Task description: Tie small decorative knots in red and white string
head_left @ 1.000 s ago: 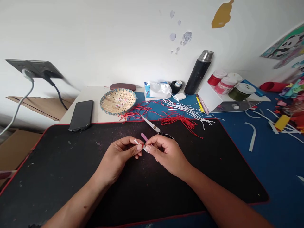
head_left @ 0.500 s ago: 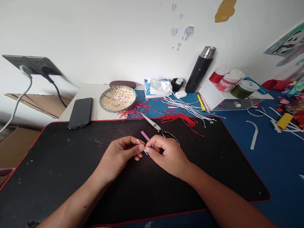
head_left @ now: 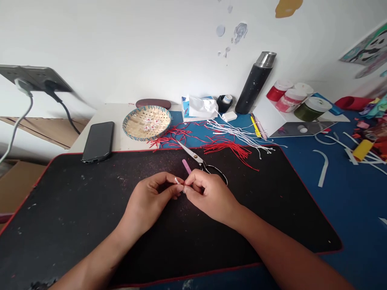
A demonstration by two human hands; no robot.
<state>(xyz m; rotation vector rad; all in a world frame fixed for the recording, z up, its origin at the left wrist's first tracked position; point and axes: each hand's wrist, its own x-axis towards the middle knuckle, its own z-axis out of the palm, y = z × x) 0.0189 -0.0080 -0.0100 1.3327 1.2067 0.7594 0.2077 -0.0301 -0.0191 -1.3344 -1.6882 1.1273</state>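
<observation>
Thumb and fingers of my left hand [head_left: 154, 193] pinch a short white cord [head_left: 177, 181], whose tip sticks up above the thumb. My right hand [head_left: 210, 195] is closed too, its thumb and forefinger pinching the same small piece where the fingertips of both hands meet. Most of the cord is hidden by the fingers. Just behind my right hand lie silver scissors [head_left: 195, 156] with black handles, blades pointing away to the left. A pink-purple stick-like tool [head_left: 186, 166] rests beside them, its near end covered by the hand.
Behind the black mat [head_left: 90, 209] lie red cords [head_left: 229, 149], white cords [head_left: 242, 135] and a woven basket [head_left: 130, 125] holding small red-and-white pieces. A phone [head_left: 98, 141] is at the left. A black flask [head_left: 254, 86], a tissue box [head_left: 189, 114] and paint jars [head_left: 313, 108] stand behind.
Less of the white cord shows below my fingertips than before. Both hands stay pinched together at nearly the same spot. The camera view has shifted slightly.
</observation>
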